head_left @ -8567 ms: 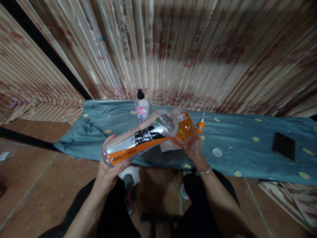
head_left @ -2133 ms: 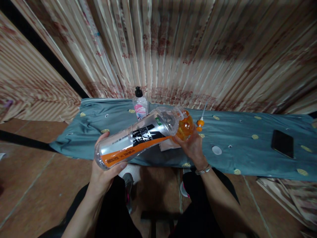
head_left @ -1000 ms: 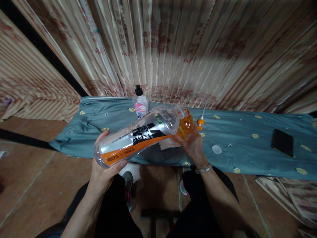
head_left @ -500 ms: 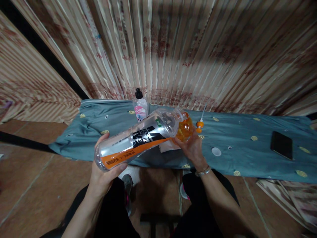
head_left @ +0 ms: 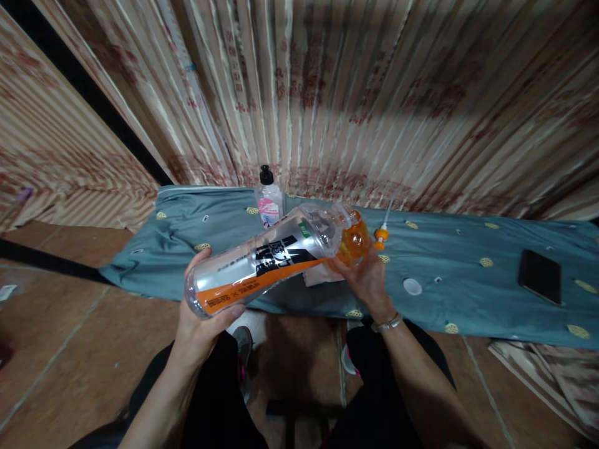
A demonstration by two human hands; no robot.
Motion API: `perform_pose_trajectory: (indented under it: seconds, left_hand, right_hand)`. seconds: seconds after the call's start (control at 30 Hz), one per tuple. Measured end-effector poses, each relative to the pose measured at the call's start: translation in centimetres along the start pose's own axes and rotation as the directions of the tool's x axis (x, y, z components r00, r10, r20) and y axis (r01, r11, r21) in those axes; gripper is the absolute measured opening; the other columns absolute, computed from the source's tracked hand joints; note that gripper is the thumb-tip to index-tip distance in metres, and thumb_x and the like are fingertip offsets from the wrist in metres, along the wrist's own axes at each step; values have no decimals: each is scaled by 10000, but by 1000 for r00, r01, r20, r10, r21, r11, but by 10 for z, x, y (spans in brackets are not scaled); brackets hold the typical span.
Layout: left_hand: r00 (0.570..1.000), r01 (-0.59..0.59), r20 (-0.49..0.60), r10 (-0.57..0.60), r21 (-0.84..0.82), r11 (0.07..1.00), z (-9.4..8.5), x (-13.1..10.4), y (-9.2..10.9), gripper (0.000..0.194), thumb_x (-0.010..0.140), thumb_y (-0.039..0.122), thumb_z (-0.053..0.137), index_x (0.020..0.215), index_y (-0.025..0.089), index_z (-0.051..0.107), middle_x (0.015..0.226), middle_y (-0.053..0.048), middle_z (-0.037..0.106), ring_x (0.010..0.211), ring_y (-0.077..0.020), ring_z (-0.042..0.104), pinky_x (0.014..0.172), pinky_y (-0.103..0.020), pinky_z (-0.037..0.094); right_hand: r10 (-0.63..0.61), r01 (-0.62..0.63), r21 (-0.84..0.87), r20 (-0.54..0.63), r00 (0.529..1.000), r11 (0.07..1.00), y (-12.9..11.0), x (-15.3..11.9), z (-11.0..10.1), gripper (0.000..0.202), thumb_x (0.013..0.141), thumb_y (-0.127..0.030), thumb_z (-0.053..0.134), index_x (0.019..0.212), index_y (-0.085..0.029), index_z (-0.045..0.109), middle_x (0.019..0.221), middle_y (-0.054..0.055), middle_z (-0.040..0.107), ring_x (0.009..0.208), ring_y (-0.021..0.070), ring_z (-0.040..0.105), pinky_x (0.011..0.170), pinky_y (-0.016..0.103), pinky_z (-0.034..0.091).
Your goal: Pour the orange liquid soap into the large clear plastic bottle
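Observation:
My left hand (head_left: 199, 327) is wrapped round the base of a large clear plastic bottle (head_left: 253, 268) with a silver and orange label. That bottle is tilted, its narrower end pointing right and slightly down. There it meets a rounded, translucent orange bottle (head_left: 354, 240), which my right hand (head_left: 369, 284) grips from the right side. The two necks overlap, so I cannot tell whether they touch or whether liquid is flowing. Just right of the orange bottle lies a pump top (head_left: 381, 236) with an orange head and a pale tube. Under the large bottle a white, flat item (head_left: 322, 274) is partly hidden.
A clear bottle with a black cap (head_left: 270, 209) stands at the back of the cloth-covered bench (head_left: 444, 305). A white round lid (head_left: 412, 286) and a dark phone-like rectangle (head_left: 540, 276) lie to the right. Striped curtains (head_left: 327, 93) hang behind.
The whole view has shifted slightly, with the bench things appearing a little farther right. Both hands keep the same hold on their bottles, and the tilt looks almost unchanged.

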State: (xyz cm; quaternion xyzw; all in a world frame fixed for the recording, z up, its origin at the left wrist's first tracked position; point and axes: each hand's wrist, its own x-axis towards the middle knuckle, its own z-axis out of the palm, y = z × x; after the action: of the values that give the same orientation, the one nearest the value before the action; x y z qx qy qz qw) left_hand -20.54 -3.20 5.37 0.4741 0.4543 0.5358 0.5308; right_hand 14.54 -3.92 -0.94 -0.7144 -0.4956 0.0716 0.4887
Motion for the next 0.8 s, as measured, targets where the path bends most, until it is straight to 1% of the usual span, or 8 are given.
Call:
perform_pose_trajectory:
  seconds: [0.07,0.2,0.3,0.4,0.47,0.57,0.7,0.8]
  left_hand:
    - [1000,-2,-6,2,-9,1000,0,0,0,1213,580,333,1154,1673,270,632,1411,-113,871,1196,-358,860,920,-398,759]
    - [1000,-1,-13,0,-15,1000,-2,0,0,1182,581,304,1156,1651,302,654,1385,-81,864,1177,-349,861,899,-388,759]
    - [1000,-10,-6,10,-22,1000,-2,0,0,1188,562,305,1164,1636,312,654,1370,-74,860,1126,-340,862,847,-374,755]
    - [999,-31,-33,30,-33,999,3,-1,1,1173,565,329,1165,1624,313,660,1366,-70,854,1099,-325,852,815,-355,740]
    - [998,-29,-54,28,-31,999,6,-2,2,1164,582,350,1161,1632,317,659,1378,-70,849,1116,-327,844,828,-362,737]
    - [998,-16,-56,15,-23,1000,10,-4,4,1164,591,371,1160,1638,319,656,1379,-72,848,1148,-344,841,872,-389,740]
    - [998,-15,-58,15,-10,1000,10,-5,5,1176,597,389,1156,1653,306,645,1402,-82,844,1198,-363,831,904,-405,740]
    - [998,-8,-56,9,6,1000,8,-4,4,1188,606,395,1149,1672,313,631,1419,-81,832,1191,-361,826,893,-401,738]
  right_hand:
    - [2,-2,8,-1,1000,1000,-1,0,0,921,836,-724,932,1567,-230,668,1388,180,890,1254,413,888,1105,656,741]
    - [-32,32,4,-16,999,999,-2,0,2,891,841,-650,972,1569,-225,685,1393,182,881,1283,420,879,1118,603,741]
    - [-53,53,-2,-9,999,999,0,1,4,875,847,-630,974,1568,-218,698,1370,181,883,1267,425,882,1088,602,753]
    - [-65,65,2,-12,998,998,2,1,5,861,857,-618,959,1577,-224,697,1373,181,885,1264,425,884,1074,612,758]
    - [-61,61,8,-12,998,998,2,1,5,850,854,-607,962,1572,-234,702,1381,179,886,1263,423,886,1074,607,758]
    - [-38,37,15,2,999,999,0,1,5,860,834,-606,977,1566,-244,707,1394,176,885,1278,423,884,1097,599,751]
    - [-13,12,19,29,1000,1000,-1,2,4,868,845,-635,950,1589,-272,689,1437,153,873,1336,430,868,1155,631,726]
    - [-2,1,24,23,1000,1000,-2,2,4,870,840,-645,940,1589,-284,684,1443,148,874,1327,429,873,1163,634,721]
